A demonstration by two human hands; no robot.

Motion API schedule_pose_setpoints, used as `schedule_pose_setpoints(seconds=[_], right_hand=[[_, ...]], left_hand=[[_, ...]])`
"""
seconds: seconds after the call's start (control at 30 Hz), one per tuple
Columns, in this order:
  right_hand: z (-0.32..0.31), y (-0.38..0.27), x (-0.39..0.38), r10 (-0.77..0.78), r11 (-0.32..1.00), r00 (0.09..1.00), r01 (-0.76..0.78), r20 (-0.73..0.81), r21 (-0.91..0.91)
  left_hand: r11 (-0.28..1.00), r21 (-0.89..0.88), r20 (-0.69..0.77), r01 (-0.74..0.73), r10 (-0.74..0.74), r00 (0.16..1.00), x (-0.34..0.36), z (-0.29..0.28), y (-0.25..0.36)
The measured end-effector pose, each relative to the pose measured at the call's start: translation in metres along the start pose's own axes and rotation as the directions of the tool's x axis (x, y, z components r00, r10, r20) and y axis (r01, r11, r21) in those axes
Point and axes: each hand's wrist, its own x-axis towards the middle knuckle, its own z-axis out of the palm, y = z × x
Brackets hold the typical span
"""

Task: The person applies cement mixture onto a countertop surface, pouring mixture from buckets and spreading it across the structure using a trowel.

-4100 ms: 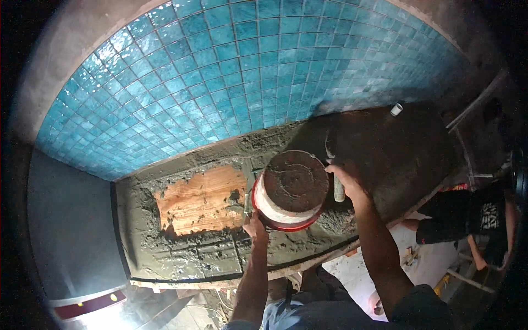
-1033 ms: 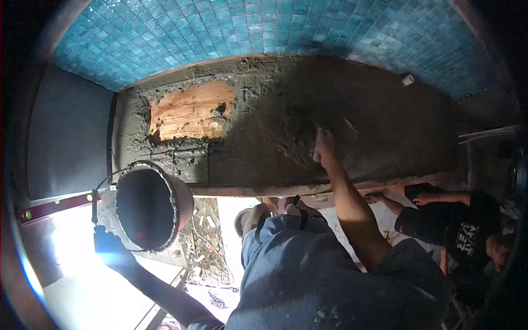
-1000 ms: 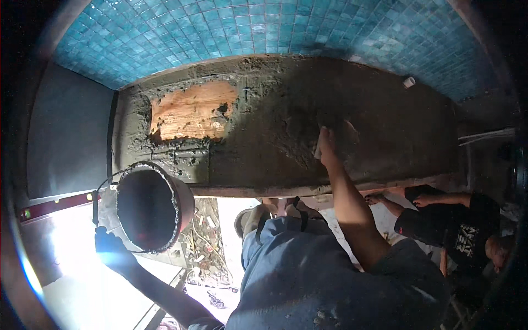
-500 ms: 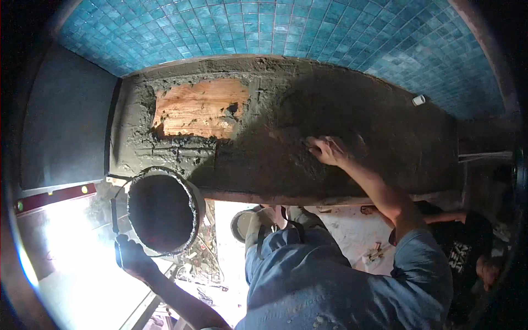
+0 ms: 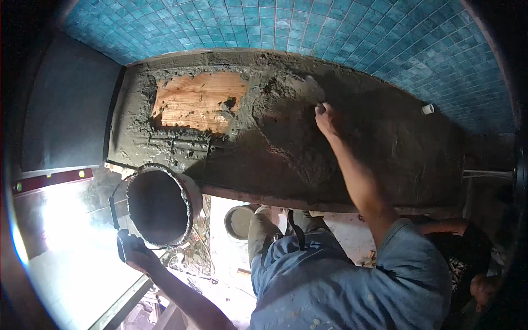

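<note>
My right hand (image 5: 328,116) is closed round the handle of a trowel, its pale blade (image 5: 309,88) on grey wet mortar (image 5: 278,132) near the tiled wall. Left of it a rough rectangle of bare plywood (image 5: 198,99) shows within the mortar on the bench. At lower left my left hand (image 5: 133,250) is closed on the bucket (image 5: 159,206), by its lower side and hanging handle; the exact grip is in shadow. The bucket is tilted, its mortar-crusted mouth toward me and its inside dark.
Turquoise tiles (image 5: 280,25) rise behind the bench, with a small white cup (image 5: 428,109) at right. A dark panel (image 5: 66,104) and red level (image 5: 54,180) are at left. A round container (image 5: 236,223) stands below, near my legs. Another person (image 5: 467,258) is at lower right.
The bucket, earlier held in both hands over the bench, has moved to the lower left in my left hand. My right hand has just moved the trowel up toward the tiled wall.
</note>
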Motion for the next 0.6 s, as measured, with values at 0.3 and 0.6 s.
schedule_pose_setpoints(seconds=[0.3, 0.6], right_hand=[[0.020, -0.032, 0.011, -0.261, 0.939, 0.919, 0.170, 0.295, 0.300], [-0.003, -0.046, 0.098, -0.539, 0.822, 0.828, 0.476, -0.158, -0.312]], left_hand=[[0.933, -0.361, -0.054, -0.004, -0.017, 0.998, -0.011, 0.026, 0.009], [0.965, 0.026, -0.028, -0.262, 0.263, 0.964, -0.008, 0.025, 0.011]])
